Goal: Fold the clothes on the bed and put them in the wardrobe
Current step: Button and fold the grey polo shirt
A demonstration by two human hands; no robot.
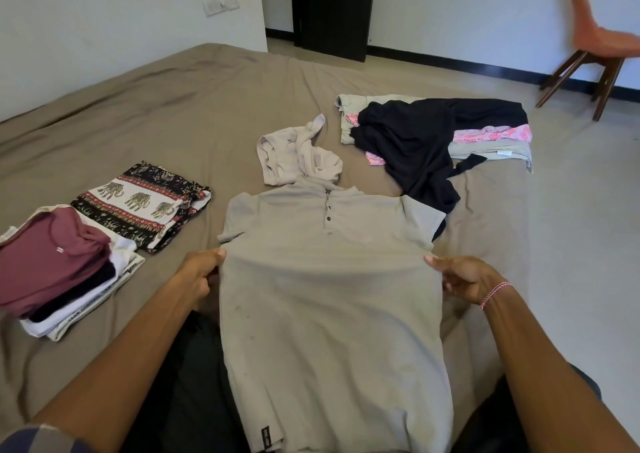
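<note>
A beige short-sleeved hooded shirt with a buttoned placket lies front up on the brown bed, its hood crumpled beyond the collar and its hem draped toward me. My left hand pinches the shirt's left side edge just below the sleeve. At the same height my right hand, with a pink thread bracelet on the wrist, pinches the right side edge. A loose heap of unfolded clothes, black, pink and grey, lies to the far right on the bed.
On the left of the bed sit a folded stack topped by a maroon top and a folded elephant-print garment. An orange chair stands on the floor at the right. A dark doorway is behind the bed.
</note>
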